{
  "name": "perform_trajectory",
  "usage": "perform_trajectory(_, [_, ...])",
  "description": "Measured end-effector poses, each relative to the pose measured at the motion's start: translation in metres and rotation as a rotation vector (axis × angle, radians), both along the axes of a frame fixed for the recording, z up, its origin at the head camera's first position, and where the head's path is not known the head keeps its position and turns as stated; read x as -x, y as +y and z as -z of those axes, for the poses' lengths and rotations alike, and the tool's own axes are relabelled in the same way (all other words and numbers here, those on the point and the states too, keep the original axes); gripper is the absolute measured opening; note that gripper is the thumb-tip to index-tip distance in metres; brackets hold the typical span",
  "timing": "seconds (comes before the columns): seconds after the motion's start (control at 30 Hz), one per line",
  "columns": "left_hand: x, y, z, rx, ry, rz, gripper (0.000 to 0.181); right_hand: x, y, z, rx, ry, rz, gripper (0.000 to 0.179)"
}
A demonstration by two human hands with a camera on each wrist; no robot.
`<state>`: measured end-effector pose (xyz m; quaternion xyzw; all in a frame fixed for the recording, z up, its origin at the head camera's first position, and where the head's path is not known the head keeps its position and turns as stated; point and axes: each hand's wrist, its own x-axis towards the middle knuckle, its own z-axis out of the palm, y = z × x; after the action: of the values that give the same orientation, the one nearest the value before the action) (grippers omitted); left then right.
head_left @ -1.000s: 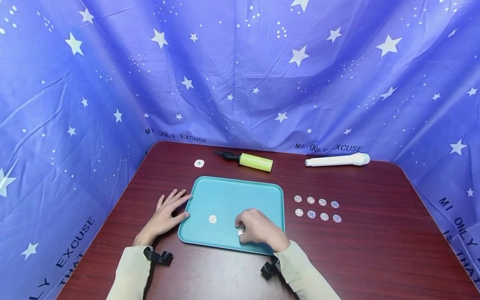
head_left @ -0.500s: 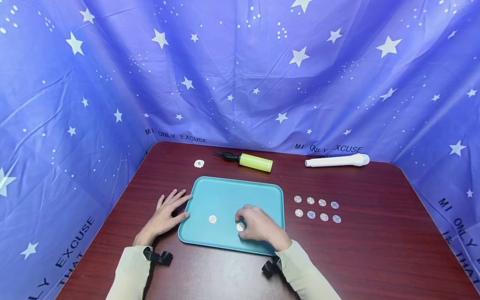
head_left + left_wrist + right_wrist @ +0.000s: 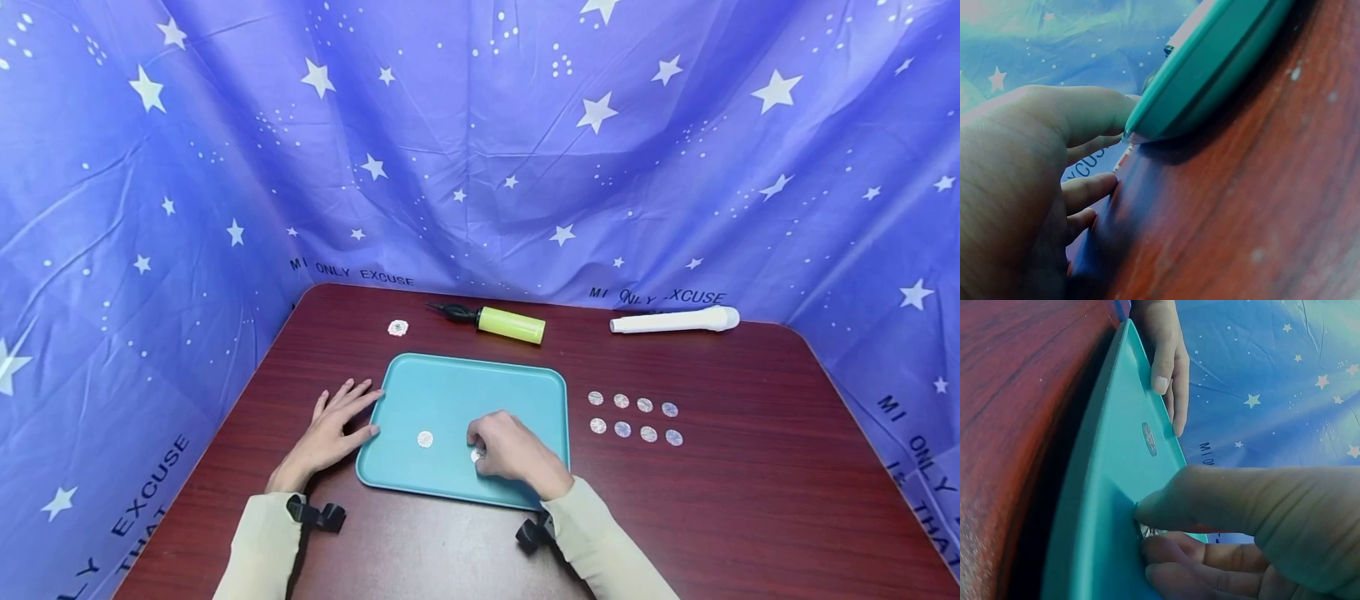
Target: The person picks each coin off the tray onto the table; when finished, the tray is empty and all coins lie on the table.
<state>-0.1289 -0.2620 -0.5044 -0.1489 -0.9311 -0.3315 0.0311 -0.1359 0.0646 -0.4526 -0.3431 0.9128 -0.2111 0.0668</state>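
Note:
A turquoise tray lies on the dark red table. My left hand is at its left side, fingers spread and fairly straight, with fingertips and thumb touching the rim. Inside the tray, my right hand pinches a small round silvery disc between thumb and fingers, low against the tray's floor. The fingers partly cover this disc in both the head and right wrist views. A second patterned silvery disc lies flat in the tray, left of the right hand.
Several similar discs lie in two rows right of the tray. Behind it are a yellow-green hand pump with a black nozzle end and a small white scalloped piece. A white wand-shaped object lies at the back right, before a starry blue curtain.
My right hand has shifted slightly left with the disc, which was more exposed half a second ago. The left hand and the tray have stayed in place.

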Motion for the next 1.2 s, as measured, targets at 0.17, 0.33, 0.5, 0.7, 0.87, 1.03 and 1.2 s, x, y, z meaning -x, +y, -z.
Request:
perform_trajectory(0.17, [0.000, 0.000, 0.000, 0.000, -0.002, -0.001, 0.059, 0.002, 0.001, 0.003, 0.025, -0.022, -0.007, 0.016])
perform_trajectory(0.33, [0.000, 0.000, 0.000, 0.001, -0.003, -0.002, 0.059, 0.004, 0.003, 0.005, 0.057, -0.026, -0.019, 0.010])
perform_trajectory(0.5, [0.000, 0.000, 0.000, 0.000, -0.003, 0.002, 0.060, 0.005, 0.005, 0.008, 0.089, -0.021, -0.026, 0.005])
perform_trajectory(0.7, [-0.001, 0.000, 0.000, 0.002, -0.001, 0.000, 0.060, 0.004, 0.007, 0.009, 0.121, -0.048, -0.007, 0.005])
perform_trajectory(0.87, [-0.001, 0.000, -0.001, 0.003, 0.001, 0.000, 0.059, 0.003, 0.010, 0.008, 0.210, -0.198, 0.028, 0.008])
perform_trajectory(1.03, [0.000, 0.000, 0.000, 0.004, 0.006, -0.001, 0.059, 0.002, 0.012, 0.008, 0.252, -0.283, 0.057, 0.005])
perform_trajectory(1.2, [-0.001, 0.000, 0.000, 0.005, 0.008, 0.000, 0.059, 0.002, 0.012, 0.007, 0.167, -0.164, 0.050, 0.009])
